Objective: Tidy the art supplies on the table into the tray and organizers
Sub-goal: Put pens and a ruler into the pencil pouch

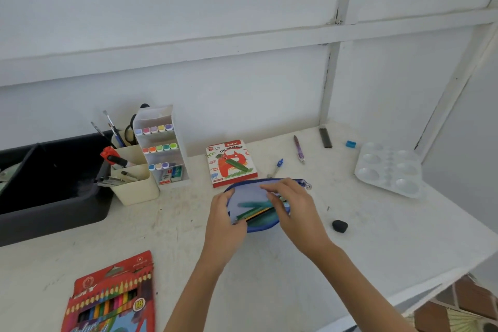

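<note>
A blue-edged mesh pencil pouch (249,191) with coloured pens inside lies mid-table. My left hand (225,217) grips its left end, thumb on top. My right hand (292,206) holds its right side, fingers curled over the upper face. Behind the pouch lies a red oil pastels box (230,163). A black tray (51,186) stands at the left, with cream pen cups (134,183) and a white marker organizer (161,145) beside it. A red box of coloured pencils (113,296) lies near the front left.
Loose on the white table (377,237): a blue compass (277,167), a purple pen (299,148), a dark lead case (325,138), a blue sharpener (350,144), a white paint palette (389,172) at right, a black eraser (340,225). The table's edge runs along the front right.
</note>
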{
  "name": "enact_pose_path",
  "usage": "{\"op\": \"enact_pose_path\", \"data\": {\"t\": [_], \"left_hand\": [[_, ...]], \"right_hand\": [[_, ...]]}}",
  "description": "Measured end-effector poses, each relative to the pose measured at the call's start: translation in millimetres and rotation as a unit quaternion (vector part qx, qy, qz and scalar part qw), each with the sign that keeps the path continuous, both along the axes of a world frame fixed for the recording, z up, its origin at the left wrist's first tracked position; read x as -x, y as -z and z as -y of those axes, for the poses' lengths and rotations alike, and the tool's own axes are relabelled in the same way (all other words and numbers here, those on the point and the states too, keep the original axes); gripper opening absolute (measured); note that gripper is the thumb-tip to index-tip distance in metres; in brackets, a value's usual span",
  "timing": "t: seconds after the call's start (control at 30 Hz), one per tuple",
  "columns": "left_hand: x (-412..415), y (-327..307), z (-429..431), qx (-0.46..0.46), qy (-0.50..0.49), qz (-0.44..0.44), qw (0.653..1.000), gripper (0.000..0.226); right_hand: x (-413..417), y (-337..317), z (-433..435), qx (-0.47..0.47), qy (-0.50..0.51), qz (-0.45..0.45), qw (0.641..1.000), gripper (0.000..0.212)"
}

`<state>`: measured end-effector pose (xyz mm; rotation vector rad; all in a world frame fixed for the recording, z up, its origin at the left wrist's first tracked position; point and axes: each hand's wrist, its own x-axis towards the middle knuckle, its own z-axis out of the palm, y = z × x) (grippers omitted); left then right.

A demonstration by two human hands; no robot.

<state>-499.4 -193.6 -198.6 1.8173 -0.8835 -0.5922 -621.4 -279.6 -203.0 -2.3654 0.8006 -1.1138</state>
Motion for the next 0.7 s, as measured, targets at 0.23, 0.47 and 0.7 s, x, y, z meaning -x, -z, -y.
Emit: {"op": "enact_pose_path", "data": {"t": [0.23, 0.47, 0.7], "left_hand": [[12, 1, 9, -0.022, -0.012, 0.002, 1.0, 0.063], [33, 1, 16, -0.012, -0.036, -0.007, 0.999, 0.062], [38, 2, 13, -0.016, -0.053, -0.013, 0.998, 0.063]], "right_hand": [[74, 38, 22, -0.068, 0.269, -0.23, 0.933, 0.041], [92, 38, 27, -0.192, 0.182, -0.006, 0.964, 0.019], [33, -32, 14, -0.188, -0.005, 0.039, 0.981, 0.026]]}}
